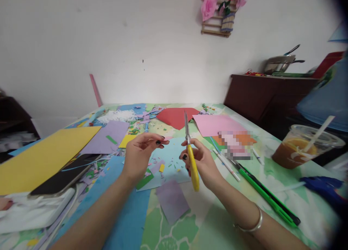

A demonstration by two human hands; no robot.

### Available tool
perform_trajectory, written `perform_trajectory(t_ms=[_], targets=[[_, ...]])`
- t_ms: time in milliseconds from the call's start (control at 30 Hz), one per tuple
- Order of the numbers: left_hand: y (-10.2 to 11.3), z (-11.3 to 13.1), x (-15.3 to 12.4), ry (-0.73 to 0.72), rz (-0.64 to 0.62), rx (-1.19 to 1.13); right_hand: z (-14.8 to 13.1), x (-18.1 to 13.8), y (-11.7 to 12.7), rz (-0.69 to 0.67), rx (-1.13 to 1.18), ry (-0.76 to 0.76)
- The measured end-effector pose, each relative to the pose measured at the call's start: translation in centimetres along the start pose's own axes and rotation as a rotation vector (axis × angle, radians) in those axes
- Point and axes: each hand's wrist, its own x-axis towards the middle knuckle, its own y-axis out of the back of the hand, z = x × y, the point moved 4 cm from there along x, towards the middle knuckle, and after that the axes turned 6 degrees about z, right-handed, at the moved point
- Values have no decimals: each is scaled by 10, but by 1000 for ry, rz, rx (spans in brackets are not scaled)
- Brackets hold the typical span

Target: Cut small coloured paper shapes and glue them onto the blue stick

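Scissors (191, 159), yellow-handled: my right hand (202, 161) is holding them above the surface (212, 213), blades (186, 122) pointing away. I am judging them light, rigid, smooth-bladed; handles (194, 177) are offering the safest hold. Left hand (138, 152): fingers (154, 139) are bending close together; I cannot tell whether they are gripping anything.

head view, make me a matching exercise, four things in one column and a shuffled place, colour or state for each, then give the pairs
Things:
1. scissors
2. utility knife
3. phone
4. plastic cup

Descriptions:
A. contains a brown drink
B. lies with its dark screen facing up
C. held in the right hand
D. has a bright green body

Pairs: 1-C, 2-D, 3-B, 4-A
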Motion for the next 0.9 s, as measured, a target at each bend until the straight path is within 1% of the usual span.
perform_trajectory(t_ms=[33, 67, 133, 200, 233, 300, 367, 433, 533, 600, 633, 667, 733, 767, 833, 867, 900], targets=[[-2, 3, -4, -92, -7, 116, 4, -1, -5, -47, 134, -84], [-4, 6, -9, -191, -19, 225, 6, -2, -9, -88, 244, -137], [-8, 9, -19, -373, -84, 372, 7, -6, -15, -139, 393, -178], [-10, 6, -28, -463, -176, 427, 6, -9, -18, -151, 485, -200], [-9, 4, -30, -466, -201, 426, 6, -10, -19, -146, 517, -209], [-5, -2, -32, -420, -210, 402, 5, -12, -18, -135, 551, -212], [-2, -7, -32, -365, -200, 378, 4, -11, -17, -128, 541, -191], [-1, -8, -32, -343, -208, 374, 4, -10, -16, -129, 503, -169], [-6, -6, -32, -386, -222, 403, 6, -8, -15, -125, 471, -154], [-10, -5, -31, -410, -174, 427, 6, -7, -14, -107, 470, -144], [-11, -5, -29, -386, -125, 416, 6, -7, -13, -95, 468, -137], [-11, -6, -26, -331, -70, 384, 5, -6, -12, -80, 463, -130], [-11, -12, -21, -128, -3, 267, 4, -5, -10, -51, 440, -120], [-12, -16, -19, 1, -16, 201, 3, -5, -9, -41, 425, -116], [-17, -24, -18, 233, -138, 114, 2, -4, -8, -38, 387, -111], [-19, -26, -20, 307, -214, 98, 2, -4, -7, -41, 362, -111], [-21, -28, -21, 350, -276, 94, 2, -4, -7, -44, 335, -113]])
